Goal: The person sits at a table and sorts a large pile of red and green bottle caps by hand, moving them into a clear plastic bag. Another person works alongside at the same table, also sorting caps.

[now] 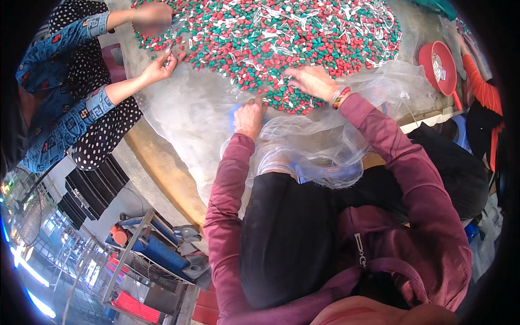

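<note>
Red, green and white plastic bits (281,38), way too many to count, cover the far half of the worktop (179,119) in one big heap that runs right up to its far edge. They lie on clear plastic sheeting (346,135) that hangs crumpled over the near edge into the person's lap.

Two hands of the wearer show. The left hand (249,116) sits at the near edge of the heap, fingers curled, gripping the sheeting next to a blue thing (233,115) mostly hidden under it. The right hand (311,81) lies flat with fingers spread on the near side of the heap, palm down on the pieces. A beaded wristband (340,97) sits on that wrist, above a maroon sleeve (401,157).

One co-worker in a blue patterned top sits at the left edge of the worktop, with two hands in the pile; the nearer hand (162,65) pinches small pieces.

One red scoop-like basket (440,67) rests at the right edge, beside another person's orange sleeve (479,86). No readable labels or packages that I can make out.
</note>
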A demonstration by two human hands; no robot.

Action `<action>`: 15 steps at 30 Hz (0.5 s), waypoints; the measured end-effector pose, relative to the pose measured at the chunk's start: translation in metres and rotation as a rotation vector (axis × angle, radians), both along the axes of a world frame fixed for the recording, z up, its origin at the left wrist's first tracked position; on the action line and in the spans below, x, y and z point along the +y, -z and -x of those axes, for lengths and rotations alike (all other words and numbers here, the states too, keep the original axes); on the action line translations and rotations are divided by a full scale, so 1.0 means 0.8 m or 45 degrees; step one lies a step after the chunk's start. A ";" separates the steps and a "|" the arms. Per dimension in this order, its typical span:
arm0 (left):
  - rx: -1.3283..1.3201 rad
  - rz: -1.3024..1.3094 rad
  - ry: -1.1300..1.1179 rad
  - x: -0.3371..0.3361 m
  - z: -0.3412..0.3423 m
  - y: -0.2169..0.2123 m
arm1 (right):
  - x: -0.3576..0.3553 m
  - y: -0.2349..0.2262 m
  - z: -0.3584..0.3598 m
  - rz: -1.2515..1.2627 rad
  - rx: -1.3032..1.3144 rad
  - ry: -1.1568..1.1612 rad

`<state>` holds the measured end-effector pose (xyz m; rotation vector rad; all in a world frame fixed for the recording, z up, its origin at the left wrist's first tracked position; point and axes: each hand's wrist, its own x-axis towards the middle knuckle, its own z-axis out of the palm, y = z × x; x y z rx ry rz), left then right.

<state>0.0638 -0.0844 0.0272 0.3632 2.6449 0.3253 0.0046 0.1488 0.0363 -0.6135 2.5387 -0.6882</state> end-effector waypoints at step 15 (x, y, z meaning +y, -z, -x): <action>-0.117 -0.283 -0.279 -0.008 0.067 0.002 | 0.069 -0.001 0.022 -0.151 -0.096 0.155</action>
